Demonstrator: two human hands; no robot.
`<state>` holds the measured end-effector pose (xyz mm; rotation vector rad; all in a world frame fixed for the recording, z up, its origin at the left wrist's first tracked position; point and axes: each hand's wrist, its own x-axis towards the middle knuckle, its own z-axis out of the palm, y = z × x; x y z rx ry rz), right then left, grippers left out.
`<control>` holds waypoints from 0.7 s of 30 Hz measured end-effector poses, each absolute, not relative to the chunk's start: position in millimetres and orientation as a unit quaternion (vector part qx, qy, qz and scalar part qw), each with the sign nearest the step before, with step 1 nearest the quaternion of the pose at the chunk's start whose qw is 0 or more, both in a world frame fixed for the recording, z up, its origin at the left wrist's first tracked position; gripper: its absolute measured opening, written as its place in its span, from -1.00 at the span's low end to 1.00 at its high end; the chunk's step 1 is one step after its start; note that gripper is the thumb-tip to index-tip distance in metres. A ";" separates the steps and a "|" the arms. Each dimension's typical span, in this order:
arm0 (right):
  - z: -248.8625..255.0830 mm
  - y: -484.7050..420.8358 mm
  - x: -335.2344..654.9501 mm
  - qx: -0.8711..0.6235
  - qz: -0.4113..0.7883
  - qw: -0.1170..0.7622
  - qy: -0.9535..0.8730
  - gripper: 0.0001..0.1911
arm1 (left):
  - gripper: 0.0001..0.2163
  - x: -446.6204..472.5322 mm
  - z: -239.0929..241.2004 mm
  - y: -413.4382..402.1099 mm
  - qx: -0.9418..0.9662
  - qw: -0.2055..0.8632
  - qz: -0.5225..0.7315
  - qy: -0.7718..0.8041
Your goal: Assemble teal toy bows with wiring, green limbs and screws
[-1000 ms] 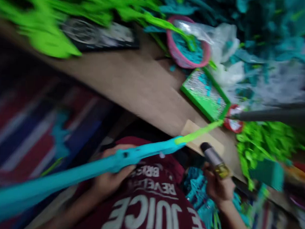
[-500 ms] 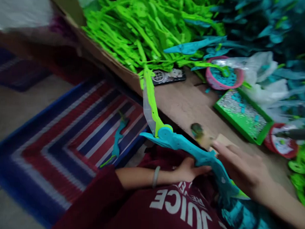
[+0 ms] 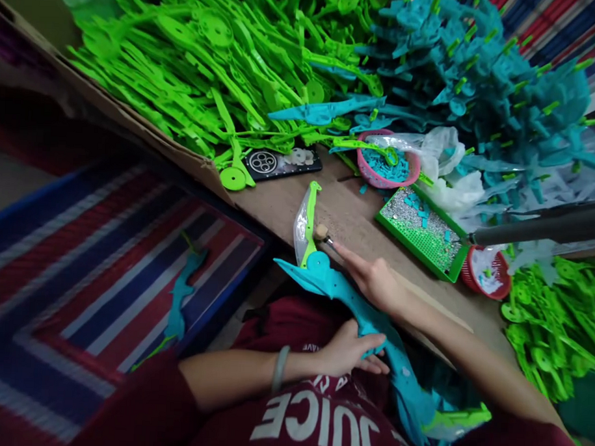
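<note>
A toy bow (image 3: 346, 286) with a teal body lies slantwise across my lap. Its upper end carries a bright green limb (image 3: 310, 227) with clear film beside it; a second green limb (image 3: 459, 418) sticks out at the lower end. My left hand (image 3: 349, 351) is closed around the teal grip, thumb across it. Above the body, my right hand (image 3: 380, 284) has its index finger stretched along a small tool (image 3: 321, 231) with a pale round end and a metal collar. The tool's handle is hidden by the hand, and its tip is close to the upper green limb.
Green parts (image 3: 200, 70) and teal bows (image 3: 478, 80) are heaped behind the bench (image 3: 278, 206). A phone (image 3: 283, 162), pink basket (image 3: 362, 170), green tray (image 3: 423, 256) and red basket (image 3: 500, 279) stand along it. A dark rod (image 3: 546, 225) enters from the right. Another bow (image 3: 180, 294) lies on the striped mat (image 3: 103, 320).
My right hand has moved up and left with the small tool, towards the bow's upper end. My left hand still grips the bow. The view has shifted to the right.
</note>
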<state>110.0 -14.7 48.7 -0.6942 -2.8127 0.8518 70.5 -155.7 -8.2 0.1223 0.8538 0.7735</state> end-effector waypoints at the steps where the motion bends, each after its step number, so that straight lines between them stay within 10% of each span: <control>1: 46.1 -11.9 106.5 -0.231 0.295 0.082 -0.924 -0.51 | -0.53 70.6 -9.3 -155.9 0.058 0.837 0.364 0.404; 11: 45.6 1.2 84.6 -0.284 0.278 0.068 -0.915 -0.46 | -0.41 68.8 -15.1 -154.1 0.113 0.837 0.366 0.390; 21: 46.1 48.0 61.8 -0.227 -0.076 -0.088 -0.967 -0.45 | -0.61 15.1 -2.0 -151.4 0.352 0.773 0.394 0.352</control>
